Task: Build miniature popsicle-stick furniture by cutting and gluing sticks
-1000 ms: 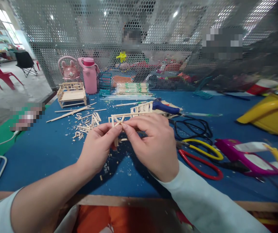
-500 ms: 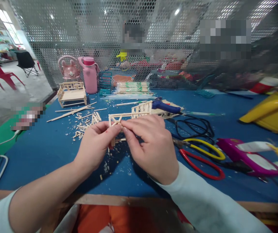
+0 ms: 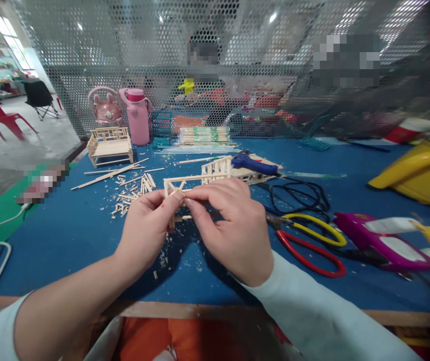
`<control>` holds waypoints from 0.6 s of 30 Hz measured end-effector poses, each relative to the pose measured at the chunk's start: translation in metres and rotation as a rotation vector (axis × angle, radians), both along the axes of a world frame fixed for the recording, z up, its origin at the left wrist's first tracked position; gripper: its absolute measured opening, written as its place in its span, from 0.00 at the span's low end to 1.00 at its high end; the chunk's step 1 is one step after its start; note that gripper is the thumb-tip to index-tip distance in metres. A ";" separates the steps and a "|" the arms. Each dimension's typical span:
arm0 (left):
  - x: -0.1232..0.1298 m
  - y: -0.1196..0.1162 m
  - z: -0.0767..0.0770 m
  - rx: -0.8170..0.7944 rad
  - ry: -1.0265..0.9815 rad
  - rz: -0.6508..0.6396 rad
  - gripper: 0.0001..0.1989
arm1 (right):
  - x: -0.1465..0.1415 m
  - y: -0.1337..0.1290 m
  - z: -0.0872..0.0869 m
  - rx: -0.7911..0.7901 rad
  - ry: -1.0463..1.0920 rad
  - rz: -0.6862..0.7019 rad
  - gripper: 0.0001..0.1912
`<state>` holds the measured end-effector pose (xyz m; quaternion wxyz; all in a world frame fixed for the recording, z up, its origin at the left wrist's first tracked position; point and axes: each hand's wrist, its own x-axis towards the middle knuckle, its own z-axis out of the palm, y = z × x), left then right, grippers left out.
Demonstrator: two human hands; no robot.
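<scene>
A small frame of thin wooden sticks [image 3: 185, 178] is held above the table between my two hands. My left hand [image 3: 143, 228] is closed, thumb and fingers pinching the frame's left end near short slanted sticks. My right hand [image 3: 233, 225] meets it there, thumb and forefinger closed on the same joint; fingers hide the exact contact. Behind my right hand lies a slatted stick piece [image 3: 215, 169], with a blue glue gun [image 3: 254, 163] resting by it. Short cut sticks [image 3: 145, 185] are heaped just beyond my left hand.
A miniature stick bench [image 3: 110, 145] and a pink bottle [image 3: 138, 120] stand at the back left. Scissors with red and yellow handles [image 3: 308, 255], a black cable [image 3: 301, 195] and a purple device [image 3: 384, 245] lie right. A perforated metal screen [image 3: 143, 55] closes the back.
Both hands keep their pinch on the stick frame, which has tilted slightly. The whole view has shifted a little; nothing else on the table has moved.
</scene>
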<state>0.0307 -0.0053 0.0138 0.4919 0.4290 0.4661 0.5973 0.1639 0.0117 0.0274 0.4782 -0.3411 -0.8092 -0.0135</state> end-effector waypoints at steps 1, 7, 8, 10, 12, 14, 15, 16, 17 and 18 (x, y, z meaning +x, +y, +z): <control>0.000 0.000 0.000 0.000 0.012 0.002 0.13 | 0.000 0.000 0.000 0.000 -0.001 0.002 0.07; -0.001 0.000 0.000 0.022 0.016 -0.015 0.13 | 0.001 0.002 0.001 0.024 0.018 0.033 0.08; -0.001 0.000 -0.001 0.028 0.006 -0.022 0.13 | 0.001 0.002 0.001 0.025 0.023 0.034 0.07; -0.002 0.001 -0.003 0.041 -0.023 -0.042 0.10 | 0.001 0.002 0.000 0.028 0.030 0.029 0.07; -0.003 0.001 -0.004 0.051 -0.055 -0.067 0.07 | 0.002 0.004 0.000 0.030 0.032 0.021 0.06; -0.003 0.001 -0.004 0.053 -0.071 -0.085 0.05 | 0.003 0.005 -0.001 0.031 0.036 0.021 0.06; -0.003 0.001 -0.003 0.055 -0.075 -0.087 0.04 | 0.003 0.005 -0.001 0.029 0.039 0.023 0.06; -0.003 0.001 -0.003 0.054 -0.075 -0.087 0.04 | 0.003 0.006 -0.001 0.027 0.043 0.026 0.06; -0.002 0.000 -0.002 0.053 -0.073 -0.085 0.04 | 0.003 0.006 -0.001 0.024 0.046 0.028 0.05; -0.002 0.000 -0.002 0.052 -0.073 -0.083 0.04 | 0.003 0.006 -0.001 0.021 0.048 0.028 0.05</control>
